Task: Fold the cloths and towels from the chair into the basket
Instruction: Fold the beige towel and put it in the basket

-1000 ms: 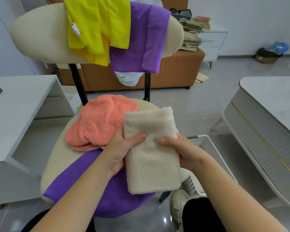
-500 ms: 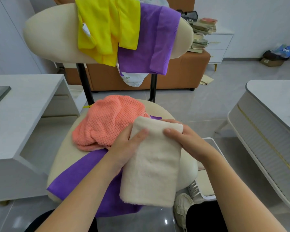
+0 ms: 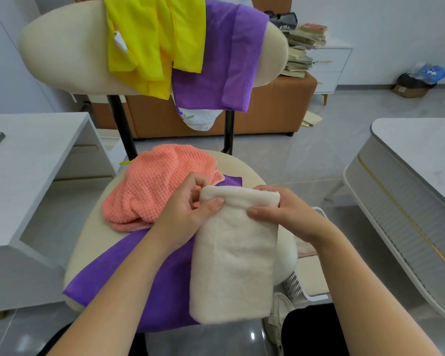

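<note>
Holding the towel [image 3: 234,265] by its top edge, both hands on it. The left hand [image 3: 185,217] is at the 10 o'clock corner and the right hand [image 3: 288,214] at the 2 o'clock corner, thumbs on the face, fingers [image 3: 193,182] curled behind and clamped on the pile. The towel is folded to a narrow strip and hangs past the 5 o'clock rim of the chair [image 3: 93,242] seat, lower end free. A peach towel [image 3: 154,191] is bunched at 11 o'clock on the seat, just beside the left hand. A purple cloth [image 3: 129,276] is spread beneath it. A yellow cloth [image 3: 152,39] and a backrest cloth [image 3: 229,55], also purple, are draped at 12 o'clock. The basket [image 3: 293,282] is on the floor at 4 o'clock of the seat, mostly hidden by seat and right arm. Judgement: one more fold seems likely, then the drop. Risks: the layers are thick and pinched only at the top, so one slack thumb could let the strip fall open. The basket mouth sits partly under the seat, so lowering blind could catch the rim and undo the fold.
</note>
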